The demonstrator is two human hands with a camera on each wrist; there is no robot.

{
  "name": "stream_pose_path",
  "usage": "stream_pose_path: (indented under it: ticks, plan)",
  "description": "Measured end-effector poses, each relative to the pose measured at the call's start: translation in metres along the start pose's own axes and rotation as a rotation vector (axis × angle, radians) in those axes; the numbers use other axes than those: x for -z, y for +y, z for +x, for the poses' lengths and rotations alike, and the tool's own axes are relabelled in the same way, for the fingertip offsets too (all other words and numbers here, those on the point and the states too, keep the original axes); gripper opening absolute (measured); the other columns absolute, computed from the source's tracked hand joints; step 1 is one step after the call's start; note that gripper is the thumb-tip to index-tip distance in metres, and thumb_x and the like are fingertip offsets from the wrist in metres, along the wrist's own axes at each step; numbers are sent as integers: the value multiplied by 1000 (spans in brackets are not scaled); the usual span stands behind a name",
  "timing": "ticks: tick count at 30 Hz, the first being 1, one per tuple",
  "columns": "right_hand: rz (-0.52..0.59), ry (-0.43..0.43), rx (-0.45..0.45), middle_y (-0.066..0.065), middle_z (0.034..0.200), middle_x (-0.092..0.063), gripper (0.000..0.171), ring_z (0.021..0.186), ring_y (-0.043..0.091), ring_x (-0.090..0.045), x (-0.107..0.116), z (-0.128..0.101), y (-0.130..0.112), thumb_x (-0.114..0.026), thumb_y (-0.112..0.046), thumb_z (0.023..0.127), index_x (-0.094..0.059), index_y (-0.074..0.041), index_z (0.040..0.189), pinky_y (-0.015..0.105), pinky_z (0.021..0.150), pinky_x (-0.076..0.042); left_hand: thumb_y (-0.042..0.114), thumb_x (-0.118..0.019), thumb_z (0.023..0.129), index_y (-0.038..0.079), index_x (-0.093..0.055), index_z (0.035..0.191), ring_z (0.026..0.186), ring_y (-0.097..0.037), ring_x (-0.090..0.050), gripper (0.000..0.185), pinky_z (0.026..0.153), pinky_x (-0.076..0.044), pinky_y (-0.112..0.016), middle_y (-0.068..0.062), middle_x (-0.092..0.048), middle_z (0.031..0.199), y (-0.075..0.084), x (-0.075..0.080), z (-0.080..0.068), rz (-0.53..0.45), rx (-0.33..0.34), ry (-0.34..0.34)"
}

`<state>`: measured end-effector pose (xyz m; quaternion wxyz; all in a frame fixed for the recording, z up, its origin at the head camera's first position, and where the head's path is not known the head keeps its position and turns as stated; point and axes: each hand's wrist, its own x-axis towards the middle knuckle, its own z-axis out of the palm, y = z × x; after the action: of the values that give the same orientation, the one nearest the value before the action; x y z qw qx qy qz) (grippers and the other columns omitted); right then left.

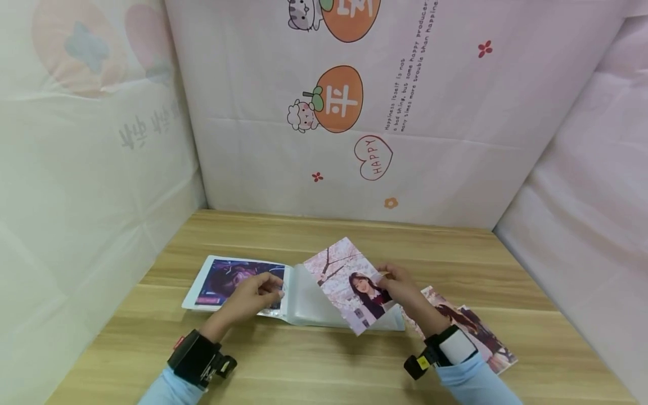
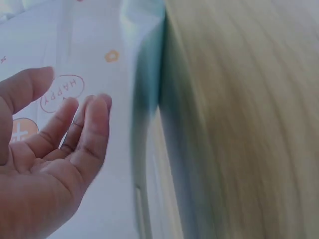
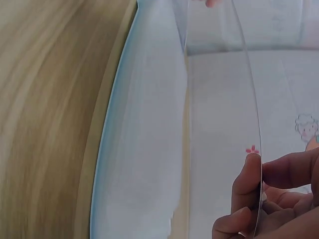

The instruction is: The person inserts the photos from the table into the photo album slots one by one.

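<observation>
Wooden table (image 1: 324, 365) nearest, bare grain in front. Right hand (image 1: 400, 288) pinches a photo (image 1: 349, 281) at its right edge, tilted over the album's (image 1: 238, 284) clear sleeve (image 1: 309, 304). Left hand (image 1: 253, 295) rests on the open album's left page, fingers loosely bent, holding nothing. Loose photos (image 1: 476, 332) lie under the right wrist. Printed cloth (image 1: 354, 112) hangs behind.

- A small screened-off work booth, not a lived-in room.
- Pale wood-grain tabletop (image 1: 314, 360).
- Cartoon-printed cloth (image 1: 405, 112), creased from folding, walls it in on three sides.
</observation>
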<state>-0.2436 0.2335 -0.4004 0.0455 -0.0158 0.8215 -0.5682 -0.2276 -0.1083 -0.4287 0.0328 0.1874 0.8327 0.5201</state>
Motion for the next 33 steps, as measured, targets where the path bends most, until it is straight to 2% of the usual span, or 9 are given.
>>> stream_pose_path:
  ticks: [4,7,12,18,21,27,33]
  plan:
    - [3,-41,25,11,80,-57,32,63,19,-55,-13,-3,-5,-48,2,84,-54,5,115,32,54,-47,16,-59,92,-10,-48,120,81,-33,-61,39,71,-52,-41,-24,-58,96,10,-1,1,-217,90,-16]
    - [-11,-88,31,12,81,-56,31,65,19,-55,-22,-5,-7,-49,1,86,-55,3,117,32,56,-46,15,-56,93,-11,-44,123,81,-34,-61,42,71,-52,-43,-25,-58,96,14,0,2,-281,107,-26]
    - [-46,-202,89,8,74,-50,31,64,18,-50,-33,-9,-7,-51,-1,89,-54,3,120,31,57,-44,17,-55,93,-12,-47,122,75,-30,-63,41,65,-53,-40,-16,-61,91,9,0,2,-303,80,-69]
    - [-69,-286,169,5,68,-47,33,62,17,-48,-38,-15,-9,-49,4,88,-52,9,120,29,55,-42,7,-56,87,-10,-55,109,55,-15,-57,27,52,-52,-31,-7,-57,71,6,0,-1,-309,60,-91]
    - [-81,-302,188,5,67,-47,32,61,17,-49,-38,-16,-10,-48,6,88,-52,10,119,29,55,-42,4,-54,85,-8,-55,108,52,-13,-55,26,51,-51,-28,-4,-53,66,5,0,-2,-306,70,-95]
    - [-87,-307,192,5,68,-50,33,62,16,-52,-38,-12,-3,-51,1,88,-54,5,120,28,54,-44,1,-53,84,-8,-54,110,53,-15,-54,28,51,-50,-26,-6,-54,66,7,-1,-3,-300,119,-86]
    - [-83,-321,203,7,72,-55,32,67,19,-56,-35,-9,1,-53,-5,91,-54,2,122,31,58,-46,0,-54,86,-8,-53,110,53,-15,-54,25,51,-51,-29,-7,-54,68,9,1,-5,-304,118,-73]
